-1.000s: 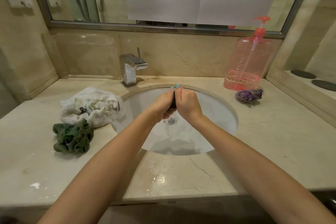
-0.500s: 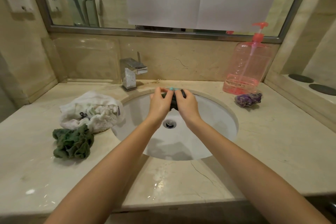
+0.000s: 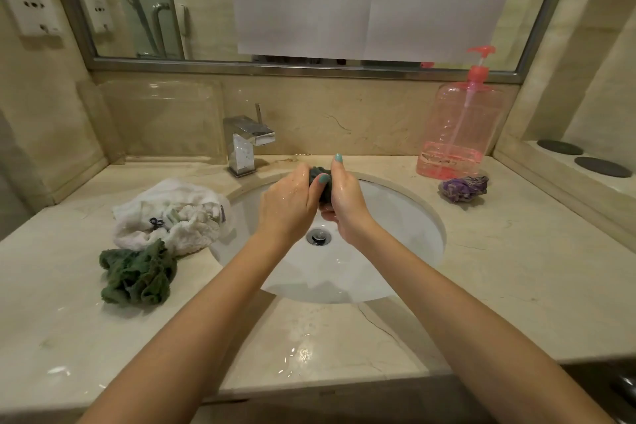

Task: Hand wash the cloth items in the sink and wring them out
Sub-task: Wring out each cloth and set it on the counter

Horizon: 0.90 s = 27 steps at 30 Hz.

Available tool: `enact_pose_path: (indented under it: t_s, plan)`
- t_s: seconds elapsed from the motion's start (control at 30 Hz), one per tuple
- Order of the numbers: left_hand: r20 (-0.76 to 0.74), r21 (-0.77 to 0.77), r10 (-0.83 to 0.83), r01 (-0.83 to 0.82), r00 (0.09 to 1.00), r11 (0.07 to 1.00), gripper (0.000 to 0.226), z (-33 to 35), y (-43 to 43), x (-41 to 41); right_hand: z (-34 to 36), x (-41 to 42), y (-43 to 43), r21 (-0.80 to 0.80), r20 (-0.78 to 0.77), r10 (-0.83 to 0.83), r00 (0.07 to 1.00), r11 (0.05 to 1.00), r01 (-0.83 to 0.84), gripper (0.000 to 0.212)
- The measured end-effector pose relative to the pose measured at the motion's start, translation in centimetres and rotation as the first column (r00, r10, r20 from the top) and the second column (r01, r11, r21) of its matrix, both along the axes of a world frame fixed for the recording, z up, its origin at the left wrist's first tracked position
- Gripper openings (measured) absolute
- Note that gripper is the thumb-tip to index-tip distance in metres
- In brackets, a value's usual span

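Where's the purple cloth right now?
The purple cloth lies bunched on the counter, right of the sink, just in front of the pink soap bottle.

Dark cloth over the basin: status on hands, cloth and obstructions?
Left hand and right hand both clamped on the dark cloth. Cloth bunched tight above the sink, near the drain. Basin holds no other cloth.

Green cloth (purple cloth).
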<state>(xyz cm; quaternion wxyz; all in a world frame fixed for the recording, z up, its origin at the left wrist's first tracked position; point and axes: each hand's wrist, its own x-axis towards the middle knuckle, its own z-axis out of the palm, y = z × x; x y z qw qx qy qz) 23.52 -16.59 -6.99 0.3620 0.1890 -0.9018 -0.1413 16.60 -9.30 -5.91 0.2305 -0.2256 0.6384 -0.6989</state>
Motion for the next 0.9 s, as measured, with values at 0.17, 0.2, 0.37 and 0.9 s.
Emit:
enact_pose_path:
  t_s: [0.17,0.2,0.37,0.9]
  plan:
    - [-0.060,0.080,0.004,0.000,0.998,0.997,0.067,0.1,0.4,-0.2,-0.3,0.5,0.0,-0.009,-0.022,0.030,0.999,1.000,-0.030,0.068]
    - [-0.062,0.092,0.024,-0.018,0.998,0.996,0.068,0.1,0.5,-0.4,-0.4,0.6,-0.1,-0.014,-0.072,-0.011,0.997,1.000,0.010,0.070]
    - [-0.187,0.502,-0.015,0.109,0.982,0.858,0.062,-1.3,1.3,-0.3,-2.0,-0.2,-0.7,0.058,-0.475,-0.090,0.876,0.989,0.133,0.071]
    - [-0.245,0.808,-0.133,0.278,0.960,0.519,0.027,-2.0,1.4,-1.8,-2.2,-3.2,1.1,0.229,-0.572,0.034,0.819,0.966,0.119,0.031]
